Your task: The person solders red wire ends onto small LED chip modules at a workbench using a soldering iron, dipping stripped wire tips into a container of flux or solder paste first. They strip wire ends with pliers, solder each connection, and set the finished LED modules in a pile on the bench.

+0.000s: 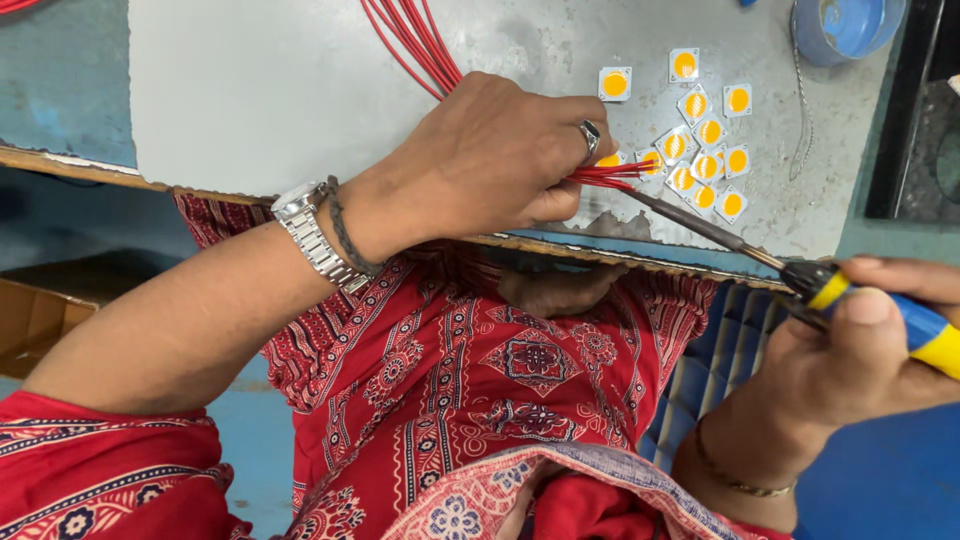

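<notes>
My left hand [495,155] grips a bundle of thin red wires [415,40], whose ends [612,173] stick out past my fingers toward several small square chips with yellow round centres [705,150] lying on the grey metal sheet [280,90]. My right hand [860,340] holds a soldering iron with a blue and yellow handle [925,330]. Its dark metal shaft [690,222] reaches up left, and the tip sits by the wire ends and the nearest chips. A metal watch is on my left wrist and a ring on one finger.
A blue round container [845,25] stands at the far right of the sheet, with a thin strand of solder wire [800,110] beside it. A dark box [915,110] borders the right edge. The sheet's near edge [100,170] runs just over my lap.
</notes>
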### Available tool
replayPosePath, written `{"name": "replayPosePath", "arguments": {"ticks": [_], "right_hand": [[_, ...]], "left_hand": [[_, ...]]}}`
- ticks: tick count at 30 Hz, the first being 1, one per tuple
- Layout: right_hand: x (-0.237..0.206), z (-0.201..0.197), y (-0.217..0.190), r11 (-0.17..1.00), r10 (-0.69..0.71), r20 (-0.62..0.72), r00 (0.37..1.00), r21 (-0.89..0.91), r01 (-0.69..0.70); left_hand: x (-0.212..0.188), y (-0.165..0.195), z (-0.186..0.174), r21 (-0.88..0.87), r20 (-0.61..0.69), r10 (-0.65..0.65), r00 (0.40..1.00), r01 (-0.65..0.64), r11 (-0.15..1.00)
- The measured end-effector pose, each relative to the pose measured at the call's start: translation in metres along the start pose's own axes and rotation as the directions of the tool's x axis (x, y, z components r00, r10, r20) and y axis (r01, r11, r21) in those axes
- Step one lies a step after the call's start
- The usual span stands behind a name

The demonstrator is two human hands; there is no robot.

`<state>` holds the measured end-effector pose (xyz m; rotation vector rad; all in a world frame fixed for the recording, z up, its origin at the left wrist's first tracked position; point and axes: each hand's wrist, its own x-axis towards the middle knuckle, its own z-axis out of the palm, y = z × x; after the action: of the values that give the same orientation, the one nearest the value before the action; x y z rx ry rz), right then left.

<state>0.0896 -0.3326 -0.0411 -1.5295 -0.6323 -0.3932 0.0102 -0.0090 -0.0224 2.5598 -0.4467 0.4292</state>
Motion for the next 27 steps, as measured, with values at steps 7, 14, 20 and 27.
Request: {"name": "replayPosePath", "arguments": {"ticks": [7, 14, 20, 27], "right_hand": [[0.016, 0.021, -0.018, 0.998, 0.028, 0.123, 0.992, -0.052, -0.022], [0.021, 0.024, -0.022, 0.994, 0.061, 0.167, 0.984, -0.097, -0.045], [0.022, 0.024, -0.026, 0.991, 0.076, 0.187, 0.979, -0.12, -0.054], [0.023, 0.026, -0.031, 0.988, 0.092, 0.205, 0.974, -0.139, -0.063]], "left_hand": [[-0.001, 0.001, 0.001, 0.006, -0.014, 0.007, 1.0, -0.007, 1.0], [-0.001, 0.0, 0.002, 0.0, -0.014, 0.008, 1.0, -0.008, 1.0], [-0.001, 0.0, 0.003, -0.004, -0.023, 0.015, 1.0, -0.015, 1.0], [0.0, 0.0, 0.003, -0.021, -0.017, 0.005, 1.0, -0.006, 1.0]]}}
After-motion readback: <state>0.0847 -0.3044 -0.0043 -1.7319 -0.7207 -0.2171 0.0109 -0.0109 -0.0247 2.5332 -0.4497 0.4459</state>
